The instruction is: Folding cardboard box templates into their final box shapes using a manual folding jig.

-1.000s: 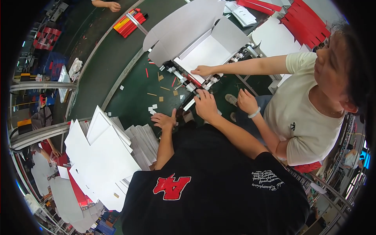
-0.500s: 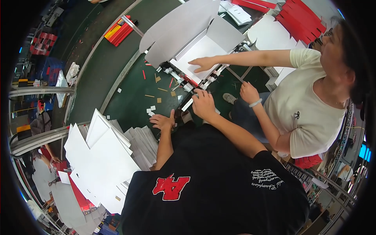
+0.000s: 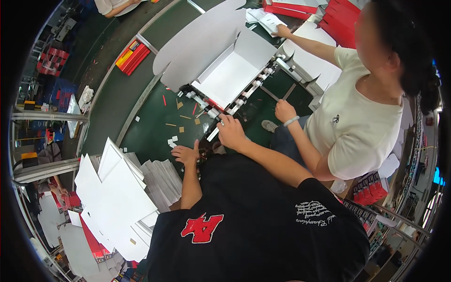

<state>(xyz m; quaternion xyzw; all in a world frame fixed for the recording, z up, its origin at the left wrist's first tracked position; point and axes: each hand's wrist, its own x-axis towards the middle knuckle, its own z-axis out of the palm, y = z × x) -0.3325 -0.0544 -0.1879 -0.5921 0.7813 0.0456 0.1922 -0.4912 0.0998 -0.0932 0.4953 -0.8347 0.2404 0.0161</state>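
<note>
My right hand (image 3: 230, 132) is closed, its fingers curled over the near end of a metal roller frame (image 3: 244, 96). On the frame sits a white cardboard box (image 3: 229, 75) with its inside facing up, a tall grey-white curved flap (image 3: 188, 51) rising on its left. A strip of red shows at its near edge. Lower and to the left, my left hand (image 3: 186, 153) is open, fingers spread, holding nothing. It hovers between the roller frame and a stack of folded white card (image 3: 161, 181); the gap beneath it is hard to judge.
Large white sheets (image 3: 110, 188) are piled at my left. A co-worker (image 3: 361, 108) stands at the right, one hand (image 3: 282, 31) on white packets (image 3: 270, 23). A red-yellow box (image 3: 132, 57) lies on the green conveyor belt at the far left. Scraps (image 3: 173, 139) litter the green floor.
The co-worker's arm has drawn out of the box and reached over to the white packets. My hands keep nearly the same places while the whole view shifts slightly.
</note>
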